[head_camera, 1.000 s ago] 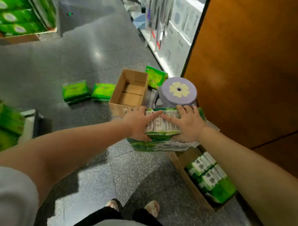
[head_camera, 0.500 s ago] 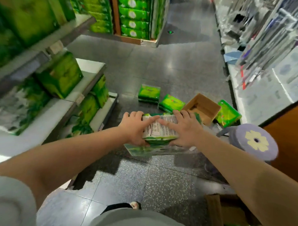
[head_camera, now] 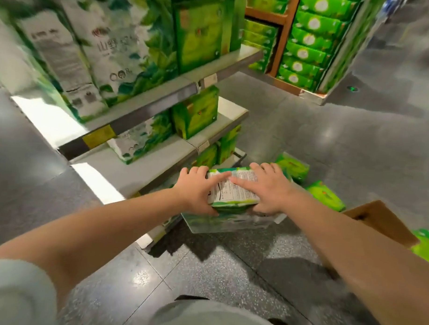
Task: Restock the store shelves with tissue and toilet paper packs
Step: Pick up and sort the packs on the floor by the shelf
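Green-and-white tissue packs [head_camera: 231, 199] sit as a small stack in mid-air between the person's two hands, above the speckled grey floor [head_camera: 229, 272] and just in front of the lower shelf [head_camera: 140, 169]. The top pack shows its printed label side upward; a larger pack lies under it.

Each grip is grasping the stack from its own side. The left hand [head_camera: 195, 189] clasps the left end, fingers wrapped over the far edge, thumb stretched along the near lower edge, forefinger lying straight across the label. The right hand [head_camera: 268, 188] mirrors it on the right end, fingers over the far edge, forefinger pointing inward until it almost meets the left one. Both forearms reach forward nearly straight, bare below pale short sleeves [head_camera: 14, 294].

To the left, shelves carry tall white-and-green packs [head_camera: 110, 44] and bright green boxes [head_camera: 201, 33], blurred by motion. Beyond the hands, loose green packs [head_camera: 325, 194] lie on the floor, and a cardboard box [head_camera: 381, 221] stands behind the right forearm. Farther back, a display of stacked green packs [head_camera: 307, 39] rises from the floor.
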